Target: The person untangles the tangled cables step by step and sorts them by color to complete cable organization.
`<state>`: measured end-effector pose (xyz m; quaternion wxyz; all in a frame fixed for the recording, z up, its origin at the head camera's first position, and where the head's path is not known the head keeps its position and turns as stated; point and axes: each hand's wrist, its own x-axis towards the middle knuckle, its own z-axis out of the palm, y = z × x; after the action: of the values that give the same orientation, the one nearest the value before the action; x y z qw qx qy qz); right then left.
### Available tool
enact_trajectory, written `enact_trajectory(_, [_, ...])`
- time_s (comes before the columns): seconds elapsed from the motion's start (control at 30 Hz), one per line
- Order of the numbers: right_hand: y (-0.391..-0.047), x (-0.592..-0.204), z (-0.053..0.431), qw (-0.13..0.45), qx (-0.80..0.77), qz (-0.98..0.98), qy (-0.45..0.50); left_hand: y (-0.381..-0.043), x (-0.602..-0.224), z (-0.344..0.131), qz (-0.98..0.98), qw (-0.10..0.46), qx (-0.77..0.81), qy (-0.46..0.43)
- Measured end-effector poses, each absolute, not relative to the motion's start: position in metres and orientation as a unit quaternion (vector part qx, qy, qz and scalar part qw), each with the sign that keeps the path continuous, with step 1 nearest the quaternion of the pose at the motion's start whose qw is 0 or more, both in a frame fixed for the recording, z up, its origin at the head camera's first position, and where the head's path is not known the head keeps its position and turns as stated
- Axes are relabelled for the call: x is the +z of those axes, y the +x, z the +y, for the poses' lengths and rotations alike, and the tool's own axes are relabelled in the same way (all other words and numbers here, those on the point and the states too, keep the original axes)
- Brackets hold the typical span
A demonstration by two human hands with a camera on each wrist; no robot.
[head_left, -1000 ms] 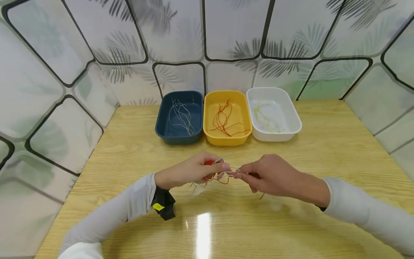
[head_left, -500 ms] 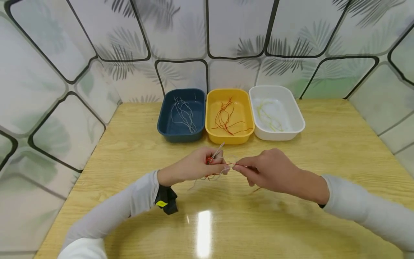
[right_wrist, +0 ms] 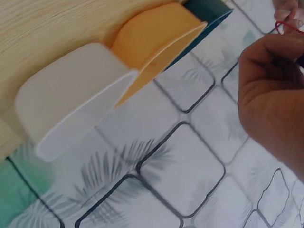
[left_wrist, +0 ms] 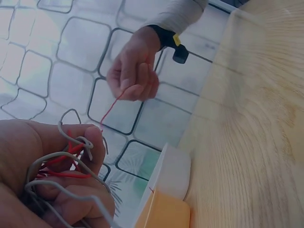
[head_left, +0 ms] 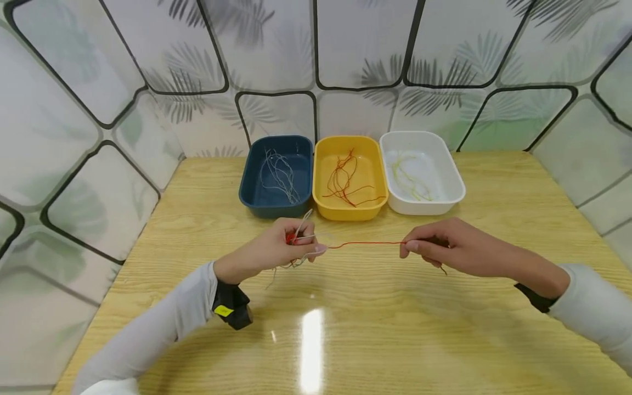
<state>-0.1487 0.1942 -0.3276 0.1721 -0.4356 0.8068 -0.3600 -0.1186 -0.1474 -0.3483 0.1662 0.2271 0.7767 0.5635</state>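
Observation:
In the head view my left hand [head_left: 276,247] grips a tangled bundle of grey and red wires [left_wrist: 71,156], with loops and loose ends sticking out between the fingers. My right hand [head_left: 459,247] pinches a single red wire [head_left: 367,242] between thumb and fingers. That wire runs nearly straight across the gap to the left thumb and fingertips. A short end of it pokes out below the right hand. Both hands are above the table, in front of the bins. The left palm's inside is partly covered by the fingers and wires.
Three bins stand side by side at the back: a dark blue bin [head_left: 247,195] with grey wires [head_left: 280,175], a yellow bin [head_left: 345,213] with red wires [head_left: 340,178], and a white bin [head_left: 446,186] with yellow wires [head_left: 410,178]. A patterned wall panel rises behind the wooden table [head_left: 375,329].
The hands have drawn apart, left hand leftward and right hand rightward. The red wire, earlier bunched with grey wire between close fingertips, now stretches out between them.

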Motion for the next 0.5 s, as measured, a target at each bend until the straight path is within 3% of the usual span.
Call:
enact_trajectory(0.13, [-0.157, -0.328, 0.207, 0.19, -0.346, 0.806, -0.441, -0.117, -0.345, -0.155, 0.775, 0.172, 0.57, 0.211])
enact_trajectory(0.33, [-0.174, -0.332, 0.229, 0.139, -0.347, 0.823, -0.428, -0.116, -0.34, -0.157, 0.769, 0.165, 0.583, 0.203])
enact_trajectory(0.5, [-0.178, -0.331, 0.237, 0.151, -0.363, 0.825, -0.406, -0.115, -0.339, -0.159, 0.77, 0.161, 0.587, 0.193])
